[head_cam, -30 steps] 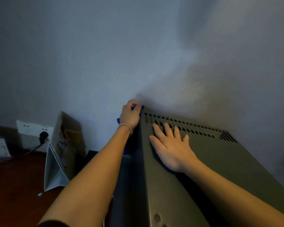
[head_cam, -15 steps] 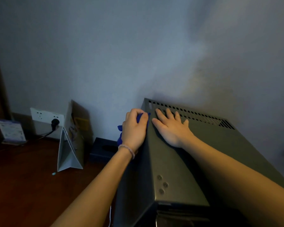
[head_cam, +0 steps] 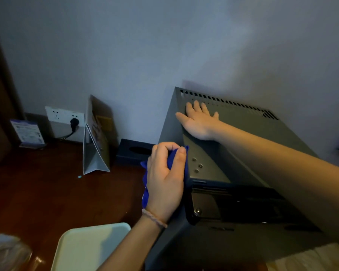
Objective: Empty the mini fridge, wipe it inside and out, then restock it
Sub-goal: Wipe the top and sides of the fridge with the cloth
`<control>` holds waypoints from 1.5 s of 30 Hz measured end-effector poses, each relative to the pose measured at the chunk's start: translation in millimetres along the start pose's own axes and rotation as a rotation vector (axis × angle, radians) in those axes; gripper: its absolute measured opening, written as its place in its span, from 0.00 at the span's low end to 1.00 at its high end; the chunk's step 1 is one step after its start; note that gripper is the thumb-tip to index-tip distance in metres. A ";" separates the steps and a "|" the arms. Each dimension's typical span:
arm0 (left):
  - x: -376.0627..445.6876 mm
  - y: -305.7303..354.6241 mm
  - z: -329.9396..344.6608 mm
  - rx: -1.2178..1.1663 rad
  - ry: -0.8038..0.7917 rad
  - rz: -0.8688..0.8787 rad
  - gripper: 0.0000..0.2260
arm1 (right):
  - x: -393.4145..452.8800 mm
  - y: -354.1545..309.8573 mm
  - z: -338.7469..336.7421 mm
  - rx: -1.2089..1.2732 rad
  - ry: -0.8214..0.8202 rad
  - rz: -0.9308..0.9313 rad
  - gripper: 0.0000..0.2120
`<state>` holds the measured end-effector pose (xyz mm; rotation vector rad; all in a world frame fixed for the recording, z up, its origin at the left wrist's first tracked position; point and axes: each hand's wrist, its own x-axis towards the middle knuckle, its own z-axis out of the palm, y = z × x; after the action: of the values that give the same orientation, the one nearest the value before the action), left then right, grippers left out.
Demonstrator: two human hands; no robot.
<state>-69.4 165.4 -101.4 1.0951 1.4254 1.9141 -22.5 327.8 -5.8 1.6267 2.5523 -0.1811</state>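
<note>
Blue cloth [head_cam: 172, 159] gripped in left hand [head_cam: 164, 180]; right hand [head_cam: 199, 122] flat on fridge [head_cam: 243, 137].

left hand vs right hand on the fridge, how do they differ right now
The left hand has its fingers curled round a blue cloth; the right hand lies flat with its fingers spread and holds nothing. The left hand is at the fridge's left side near the front corner; the right hand rests on top near the back vents. Only the left wrist wears a bracelet. Both touch the fridge.

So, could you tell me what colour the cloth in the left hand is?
Deep blue; the cloth shows in the head view.
</note>
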 end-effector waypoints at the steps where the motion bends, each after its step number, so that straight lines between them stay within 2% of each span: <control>1: 2.3 0.1 0.9 -0.004 0.007 0.002 0.09 | 3.1 -3.9 -0.8 -0.006 0.000 -0.001 0.34; 8: 31.6 -15.7 8.8 -0.007 0.034 -0.003 0.09 | 28.0 -14.4 -4.6 -0.008 0.006 -0.018 0.35; 16: 106.4 -62.6 20.3 0.090 0.012 -0.174 0.15 | 32.3 -9.8 -0.3 0.056 0.062 -0.036 0.33; 21: 79.4 -56.5 15.5 0.072 0.022 -0.135 0.13 | 31.3 -10.5 -1.7 0.051 0.071 -0.036 0.33; 32: -22.8 13.5 -4.2 -0.011 -0.013 0.116 0.09 | 20.5 -12.8 -2.7 0.046 0.074 -0.044 0.32; 39: 3.8 2.2 -0.1 0.001 -0.023 0.128 0.08 | 19.5 -11.2 -0.9 0.035 0.057 -0.073 0.31; 45: 66.3 -46.5 8.8 0.047 -0.028 -0.037 0.08 | 20.1 -13.1 0.0 0.024 0.063 -0.077 0.30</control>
<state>-101.1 236.8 -124.4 1.1054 1.4717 1.8414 -42.8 340.3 -8.4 1.5678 2.6720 -0.1709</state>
